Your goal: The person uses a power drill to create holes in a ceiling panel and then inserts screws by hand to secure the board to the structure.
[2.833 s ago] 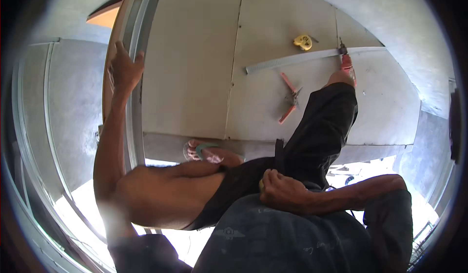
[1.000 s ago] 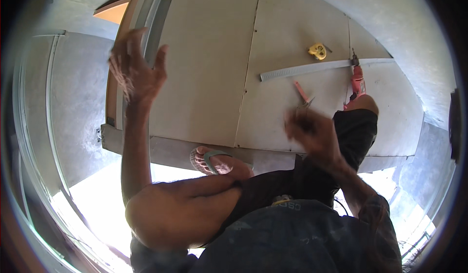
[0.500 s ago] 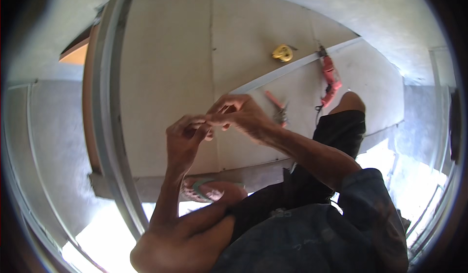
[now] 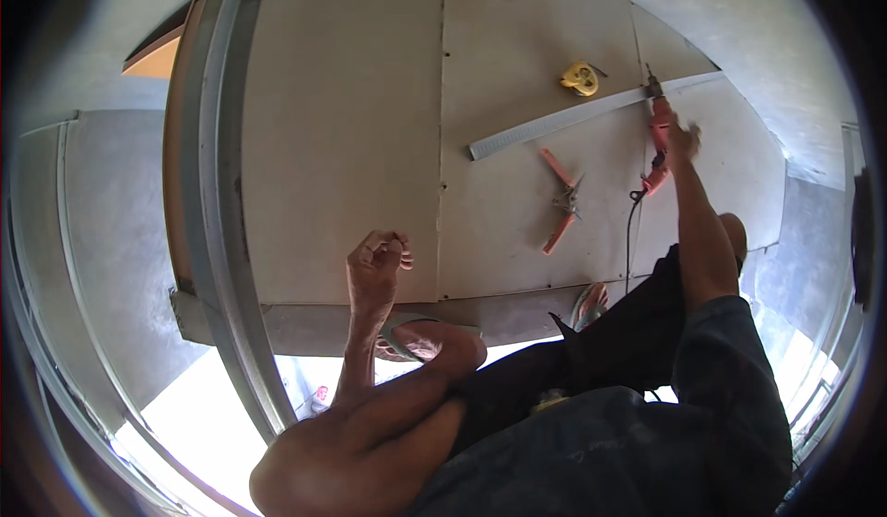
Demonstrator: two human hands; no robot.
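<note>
On pale panels, an unlifted red drill is reached by the right hand, grip unclear; left hand curled, contents hidden.

From my remote seat I see broad pale-grey board platform, thin dark straight seams crossing it. Pale grey plaster-like wall runs along upper right; smooth blue-grey wall panel stands at left. Flat orange-tan board juts upper left. I get harsh white light glaring beyond platform's near edge.
</note>
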